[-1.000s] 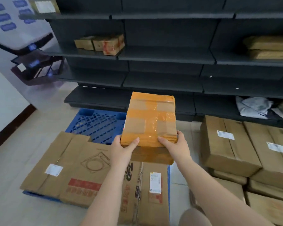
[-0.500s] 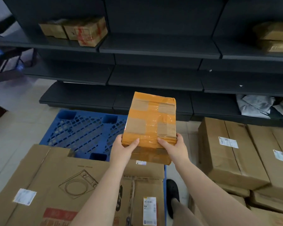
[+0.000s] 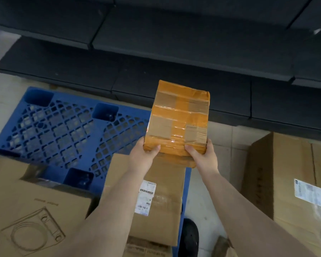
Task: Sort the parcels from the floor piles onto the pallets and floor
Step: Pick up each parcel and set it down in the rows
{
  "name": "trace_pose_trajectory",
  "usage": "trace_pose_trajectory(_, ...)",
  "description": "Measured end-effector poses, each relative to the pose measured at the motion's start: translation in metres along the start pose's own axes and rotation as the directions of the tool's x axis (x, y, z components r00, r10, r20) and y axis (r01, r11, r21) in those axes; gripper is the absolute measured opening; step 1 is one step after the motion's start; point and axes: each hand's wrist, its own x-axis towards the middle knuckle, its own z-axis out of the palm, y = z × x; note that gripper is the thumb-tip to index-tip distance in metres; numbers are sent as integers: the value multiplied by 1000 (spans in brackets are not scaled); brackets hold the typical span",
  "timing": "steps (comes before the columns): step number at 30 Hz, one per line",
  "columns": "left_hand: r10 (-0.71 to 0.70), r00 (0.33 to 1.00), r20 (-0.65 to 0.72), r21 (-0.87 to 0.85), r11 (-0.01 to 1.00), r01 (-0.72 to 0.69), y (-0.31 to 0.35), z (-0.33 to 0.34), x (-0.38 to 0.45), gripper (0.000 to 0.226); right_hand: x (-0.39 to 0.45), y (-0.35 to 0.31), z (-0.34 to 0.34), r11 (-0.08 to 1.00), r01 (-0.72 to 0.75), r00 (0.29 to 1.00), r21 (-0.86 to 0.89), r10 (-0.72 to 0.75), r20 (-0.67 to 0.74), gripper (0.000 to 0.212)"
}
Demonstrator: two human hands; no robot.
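Bare forearms (image 3: 107, 217) — black shoe (image 3: 190, 236) (perforated)

Far half of blue pallet (image 3: 50, 127) left bare, near half taken by cardboard boxes (image 3: 159, 193), dark shelving (image 3: 174, 52) closing off the back

Blue pallet (image 3: 50, 130) on tiled floor (image 3: 220, 156), 2 cardboard boxes (image 3: 161, 201) atop
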Motion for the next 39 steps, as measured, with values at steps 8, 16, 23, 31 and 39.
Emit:
trace_pose_trajectory(8, 11, 1000, 19, 63, 998, -12, -60, 81, 134, 40, 125, 83, 45, 1000, 30, 999, 9, -29, -41, 73)
trace_pose_trajectory(16, -160, 979, 124, 606, 794, 53, -154, 146, 159, 60, 149, 179, 70, 965, -202, 977, -170, 211, 38, 87)
trace_pose_trajectory(23, -93, 989, 112, 569, 822, 13, -153, 140, 144, 79, 132, 180, 72, 922, -265, 957, -281, 287, 39, 99)
trace_pose_trajectory(31, -78, 990, 121, 560, 829, -3, -108, 39, -10, 56, -27, 105, 19, 862, -193, 962, -469, 260, 81, 65)
trace_pose_trajectory(39, 101, 994, 38, 559, 822, -105, -92, -106, -310, 48, -315, 0, -67, 704, 83, 996, -705, -34, 83, 44)
